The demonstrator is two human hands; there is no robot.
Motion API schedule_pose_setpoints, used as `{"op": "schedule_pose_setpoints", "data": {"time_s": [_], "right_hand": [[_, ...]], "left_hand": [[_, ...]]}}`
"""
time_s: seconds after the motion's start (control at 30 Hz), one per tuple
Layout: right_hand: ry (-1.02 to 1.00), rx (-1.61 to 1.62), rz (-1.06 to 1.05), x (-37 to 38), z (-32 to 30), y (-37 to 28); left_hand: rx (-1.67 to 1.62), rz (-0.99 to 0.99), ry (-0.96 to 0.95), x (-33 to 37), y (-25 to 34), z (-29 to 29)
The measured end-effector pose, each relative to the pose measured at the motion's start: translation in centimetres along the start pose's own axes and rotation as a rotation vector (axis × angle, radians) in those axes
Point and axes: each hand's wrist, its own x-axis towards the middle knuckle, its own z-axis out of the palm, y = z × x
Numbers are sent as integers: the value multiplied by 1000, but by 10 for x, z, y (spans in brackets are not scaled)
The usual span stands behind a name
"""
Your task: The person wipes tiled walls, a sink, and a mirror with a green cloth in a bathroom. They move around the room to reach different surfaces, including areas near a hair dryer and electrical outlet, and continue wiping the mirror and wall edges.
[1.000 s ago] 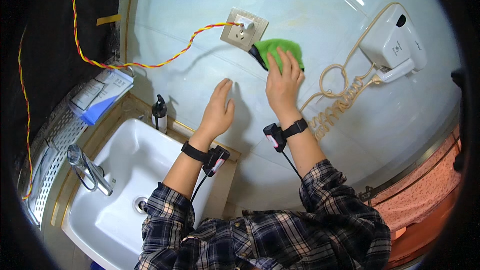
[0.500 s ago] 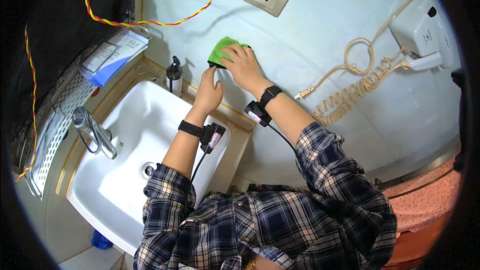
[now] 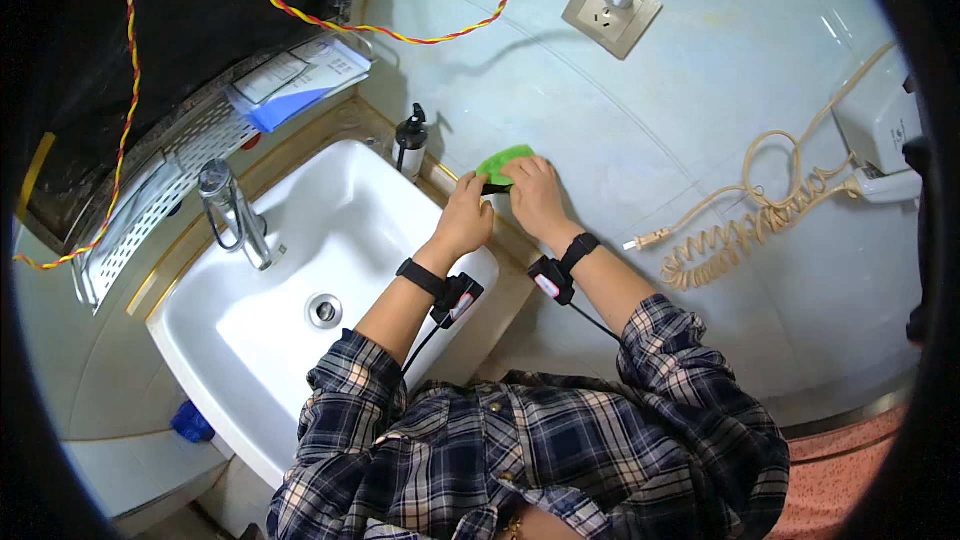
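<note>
A green cloth (image 3: pixel 504 164) with a black edge is bunched close to the pale tiled wall, just beyond the far right corner of the white washbasin (image 3: pixel 240 340). My right hand (image 3: pixel 538 202) grips its right part, fingers bent over the green fabric. At the cloth's left end, my left hand (image 3: pixel 464 218) has its fingers closed on the black edge. Both hands are side by side, slightly apart. Left of the cloth, a dark pump bottle (image 3: pixel 410 145) with a pale label stands on the ledge behind the basin.
A chrome faucet (image 3: pixel 235 215) rises at the basin's left. Packets (image 3: pixel 300 80) lie on a perforated shelf (image 3: pixel 150 235). Twisted red-yellow wire (image 3: pixel 440 40) runs to a wall socket (image 3: pixel 612 12). A hair dryer (image 3: pixel 880 150) hangs at right, its coiled cord and plug (image 3: pixel 650 238) dangling.
The cloth and both hands have come down the wall toward me, away from the socket. My left hand has closed on the cloth's edge. The whole view has shifted.
</note>
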Motion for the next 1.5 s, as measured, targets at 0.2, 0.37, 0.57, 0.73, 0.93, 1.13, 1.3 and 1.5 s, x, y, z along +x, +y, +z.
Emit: {"op": "schedule_pose_setpoints", "data": {"time_s": [0.2,0.37,0.57,0.73,0.93,1.13,1.3,1.5], "right_hand": [[-139,506,135,-22,55,-37],[-182,420,-27,-36,74,-53],[-357,321,-43,-60,61,-56],[-465,435,-50,-50,68,-48],[-507,455,-52,-11,102,-55],[-536,386,-72,44,150,-62],[-516,406,-95,69,164,-63],[-594,383,-83,74,153,-63]], "left_hand": [[204,-2,105,-21,-9,-28],[440,-113,5,-50,-17,-29],[561,-242,-92,-73,-13,-18],[577,-242,-72,-63,-17,-21],[628,-302,75,-43,-42,-41],[519,-430,134,-8,-75,-79],[319,-456,161,11,-89,-93],[336,-492,138,8,-85,-89]]}}
